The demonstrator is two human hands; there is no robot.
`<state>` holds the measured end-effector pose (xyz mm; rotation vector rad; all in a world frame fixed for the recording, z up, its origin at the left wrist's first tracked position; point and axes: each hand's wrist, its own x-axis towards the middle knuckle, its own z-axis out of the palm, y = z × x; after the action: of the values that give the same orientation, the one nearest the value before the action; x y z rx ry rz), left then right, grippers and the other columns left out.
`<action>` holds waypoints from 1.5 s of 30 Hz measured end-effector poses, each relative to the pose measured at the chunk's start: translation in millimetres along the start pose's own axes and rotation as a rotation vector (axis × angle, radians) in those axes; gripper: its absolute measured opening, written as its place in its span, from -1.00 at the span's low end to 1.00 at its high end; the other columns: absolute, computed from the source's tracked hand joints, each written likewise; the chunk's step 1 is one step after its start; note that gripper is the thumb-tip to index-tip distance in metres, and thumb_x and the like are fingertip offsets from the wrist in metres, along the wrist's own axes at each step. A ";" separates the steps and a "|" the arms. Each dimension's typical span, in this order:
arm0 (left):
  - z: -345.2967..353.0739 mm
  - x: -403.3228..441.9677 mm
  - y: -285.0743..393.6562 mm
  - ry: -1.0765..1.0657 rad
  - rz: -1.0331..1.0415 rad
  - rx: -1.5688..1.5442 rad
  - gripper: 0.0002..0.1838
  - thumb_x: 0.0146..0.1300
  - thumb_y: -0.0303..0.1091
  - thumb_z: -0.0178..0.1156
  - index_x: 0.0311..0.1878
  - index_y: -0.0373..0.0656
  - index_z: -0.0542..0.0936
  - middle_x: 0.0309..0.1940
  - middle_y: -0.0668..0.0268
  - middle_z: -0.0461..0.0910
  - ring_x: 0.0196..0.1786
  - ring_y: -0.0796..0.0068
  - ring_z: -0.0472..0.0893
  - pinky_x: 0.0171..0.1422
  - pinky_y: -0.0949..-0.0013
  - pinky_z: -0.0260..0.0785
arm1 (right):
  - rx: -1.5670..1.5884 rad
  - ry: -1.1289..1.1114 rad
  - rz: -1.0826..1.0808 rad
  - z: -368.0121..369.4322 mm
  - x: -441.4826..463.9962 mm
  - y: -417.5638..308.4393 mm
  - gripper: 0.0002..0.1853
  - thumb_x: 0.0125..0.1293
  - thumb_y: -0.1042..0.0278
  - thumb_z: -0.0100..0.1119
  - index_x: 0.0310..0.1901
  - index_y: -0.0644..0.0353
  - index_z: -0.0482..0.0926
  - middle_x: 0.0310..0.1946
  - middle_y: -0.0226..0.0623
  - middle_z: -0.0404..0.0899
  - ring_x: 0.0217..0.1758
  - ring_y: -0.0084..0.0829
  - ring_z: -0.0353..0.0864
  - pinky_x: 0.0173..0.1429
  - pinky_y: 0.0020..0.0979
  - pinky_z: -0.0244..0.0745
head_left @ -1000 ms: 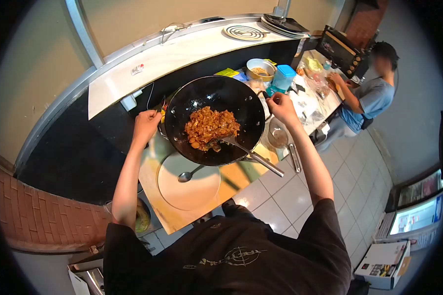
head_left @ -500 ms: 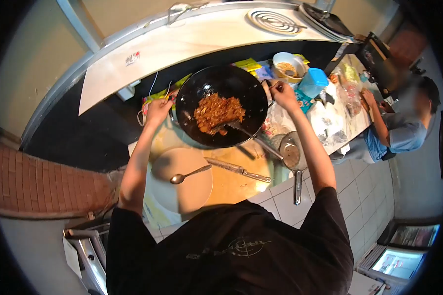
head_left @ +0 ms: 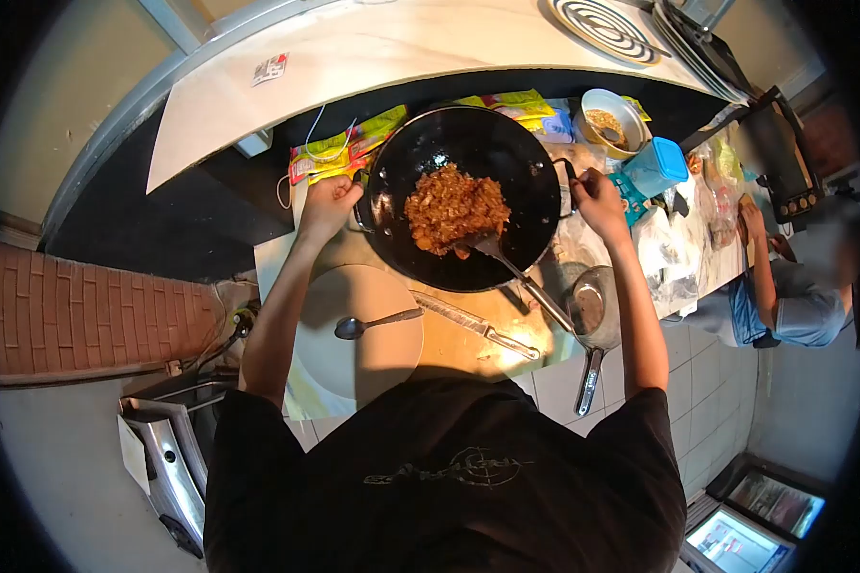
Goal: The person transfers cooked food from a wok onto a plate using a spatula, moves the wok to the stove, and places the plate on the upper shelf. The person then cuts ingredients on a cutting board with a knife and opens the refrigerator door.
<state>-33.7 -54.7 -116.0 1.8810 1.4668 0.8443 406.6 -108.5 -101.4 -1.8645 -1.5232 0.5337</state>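
Observation:
A black wok (head_left: 430, 134) is held by its two side handles, my left hand (head_left: 329, 206) closed on one and my right hand (head_left: 599, 202) closed on the other. Chopped reddish-brown food (head_left: 456, 208) lies in it, with the head of a metal spatula (head_left: 535, 292) resting in the food and its handle over the rim. Nearer my body are a round pale plate (head_left: 354, 368) with a spoon (head_left: 352, 328) on it and a knife (head_left: 473, 323) beside it. A pan with a handle (head_left: 593, 310) sits below my right hand.
Yellow packets (head_left: 377, 131) line the back. Right of the wok stand a bowl of food (head_left: 610, 124), a blue-lidded container (head_left: 659, 164) and plastic bags (head_left: 661, 246). A spiral-patterned plate (head_left: 607, 29) rests on the shelf (head_left: 382, 43). Another person (head_left: 798, 286) works at the far right.
The wok and both hands have shifted right in view, over the table's back part. The knife, partly hidden at first, now shows. The view has turned, and the other person appears farther right.

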 end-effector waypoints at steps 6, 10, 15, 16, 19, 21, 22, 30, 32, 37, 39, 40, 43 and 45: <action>23.8 -21.5 -1.7 -0.060 -0.090 -0.076 -0.65 0.18 -0.26 0.20 -0.59 -0.32 0.44 -0.78 0.33 0.32 -0.63 0.67 0.25 -0.53 0.38 0.12 | 0.062 -0.024 0.056 -14.8 -27.9 7.9 -0.80 0.25 0.35 0.15 -0.38 0.35 0.50 -0.60 -0.25 0.51 -0.53 -0.50 0.47 -0.42 -0.41 0.33; 42.1 -26.6 -11.1 -0.072 -0.128 -0.094 -0.63 0.16 -0.23 0.19 -0.61 -0.33 0.43 -0.79 0.29 0.28 -0.64 0.66 0.23 -0.53 0.35 0.11 | -0.058 -0.036 0.079 -21.1 -38.3 5.9 -0.79 0.23 0.35 0.17 -0.38 0.37 0.50 -0.59 -0.20 0.54 -0.52 -0.46 0.50 -0.39 -0.40 0.36; 46.4 -34.0 -18.3 -0.064 -0.134 -0.131 -0.63 0.14 -0.23 0.20 -0.61 -0.33 0.41 -0.79 0.25 0.26 -0.65 0.63 0.22 -0.54 0.34 0.11 | -0.173 -0.038 0.150 -20.1 -53.1 -1.5 -0.78 0.22 0.33 0.16 -0.34 0.37 0.54 -0.50 -0.04 0.61 -0.42 -0.23 0.64 -0.28 -0.30 0.47; 45.5 -36.1 -15.1 -0.068 -0.130 -0.118 -0.63 0.14 -0.24 0.20 -0.60 -0.33 0.41 -0.78 0.24 0.27 -0.65 0.63 0.22 -0.54 0.33 0.11 | -0.212 -0.061 0.155 -20.4 -54.9 0.8 -0.77 0.23 0.32 0.16 -0.33 0.37 0.54 -0.48 -0.01 0.62 -0.40 -0.21 0.65 -0.26 -0.29 0.48; 48.3 -39.4 -10.2 -0.054 -0.100 -0.119 -0.64 0.14 -0.24 0.20 -0.59 -0.34 0.41 -0.78 0.24 0.28 -0.64 0.62 0.24 -0.53 0.32 0.12 | -0.139 -0.086 0.162 -25.6 -60.4 5.1 -0.76 0.24 0.29 0.15 -0.33 0.37 0.54 -0.48 0.00 0.62 -0.39 -0.18 0.65 -0.26 -0.28 0.48; 47.4 -42.8 -2.3 -0.041 -0.082 -0.131 -0.65 0.14 -0.25 0.20 -0.59 -0.34 0.41 -0.78 0.23 0.28 -0.64 0.62 0.24 -0.53 0.32 0.12 | -0.162 -0.091 0.146 -25.5 -59.8 15.7 -0.75 0.25 0.28 0.13 -0.33 0.37 0.54 -0.49 0.00 0.62 -0.39 -0.18 0.65 -0.26 -0.27 0.48; 41.5 -42.6 4.3 -0.063 -0.100 -0.098 -0.65 0.15 -0.25 0.19 -0.57 -0.34 0.42 -0.77 0.22 0.29 -0.64 0.62 0.25 -0.52 0.32 0.13 | -0.158 -0.089 0.146 -25.6 -59.9 12.9 -0.74 0.25 0.28 0.14 -0.33 0.38 0.54 -0.49 0.00 0.62 -0.39 -0.19 0.66 -0.26 -0.27 0.48; 30.9 -60.3 24.9 -0.087 -0.154 -0.116 -0.67 0.29 -0.22 0.13 -0.48 -0.31 0.47 -0.72 0.34 0.41 -0.63 0.63 0.29 -0.51 0.37 0.16 | -0.083 -0.143 0.108 -31.6 -74.8 9.7 -0.69 0.30 0.20 0.13 -0.31 0.37 0.54 -0.50 -0.02 0.62 -0.40 -0.21 0.64 -0.27 -0.27 0.46; 38.6 -65.6 16.0 -0.091 -0.098 -0.214 -0.69 0.33 -0.22 0.11 -0.46 -0.25 0.48 -0.72 0.41 0.42 -0.63 0.65 0.30 -0.52 0.40 0.16 | -0.143 -0.089 0.078 -36.6 -87.1 8.0 -0.64 0.30 0.12 0.13 -0.29 0.35 0.55 -0.50 -0.01 0.61 -0.40 -0.18 0.63 -0.27 -0.24 0.45; 44.1 -59.7 12.5 -0.054 -0.122 -0.068 -0.67 0.32 -0.19 0.13 -0.48 -0.22 0.47 -0.73 0.39 0.39 -0.63 0.62 0.31 -0.51 0.38 0.17 | -0.180 0.101 0.075 -66.7 -134.9 -22.9 -0.65 0.31 0.15 0.13 -0.18 0.36 0.50 -0.44 0.03 0.57 -0.38 -0.08 0.58 -0.27 -0.20 0.43; 42.1 -61.0 19.6 -0.043 -0.089 0.009 -0.66 0.29 -0.16 0.16 -0.46 -0.24 0.47 -0.71 0.33 0.41 -0.60 0.57 0.33 -0.47 0.35 0.22 | -0.225 0.223 0.055 -85.4 -167.1 -29.0 -0.67 0.32 0.18 0.14 -0.20 0.35 0.45 -0.36 0.06 0.55 -0.37 -0.06 0.57 -0.26 -0.19 0.43; 43.3 -61.0 21.5 -0.017 -0.101 0.019 -0.66 0.28 -0.15 0.17 -0.45 -0.24 0.47 -0.69 0.31 0.41 -0.58 0.55 0.34 -0.45 0.35 0.24 | -0.249 0.260 0.087 -91.6 -185.8 -20.7 -0.66 0.32 0.16 0.13 -0.21 0.35 0.44 -0.38 0.07 0.55 -0.36 -0.04 0.57 -0.25 -0.17 0.44; 44.2 -60.6 22.5 -0.014 -0.115 0.049 -0.63 0.26 -0.10 0.20 -0.43 -0.24 0.47 -0.64 0.29 0.43 -0.54 0.51 0.37 -0.41 0.36 0.27 | -0.288 0.236 0.287 -101.6 -242.4 -10.1 -0.61 0.32 0.09 0.13 -0.21 0.36 0.45 -0.39 0.10 0.57 -0.32 -0.01 0.60 -0.22 -0.15 0.45; 44.0 -65.5 23.0 0.062 -0.075 0.033 -0.62 0.26 -0.09 0.21 -0.43 -0.24 0.47 -0.64 0.30 0.41 -0.53 0.52 0.37 -0.41 0.37 0.27 | -0.292 0.173 0.451 -101.2 -272.8 -5.1 -0.57 0.31 0.03 0.13 -0.19 0.36 0.45 -0.38 0.12 0.59 -0.28 0.00 0.62 -0.19 -0.15 0.46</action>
<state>2.2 -126.6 -133.0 1.8261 1.5872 0.8549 406.9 -395.5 -53.1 -2.4339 -1.1125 0.3465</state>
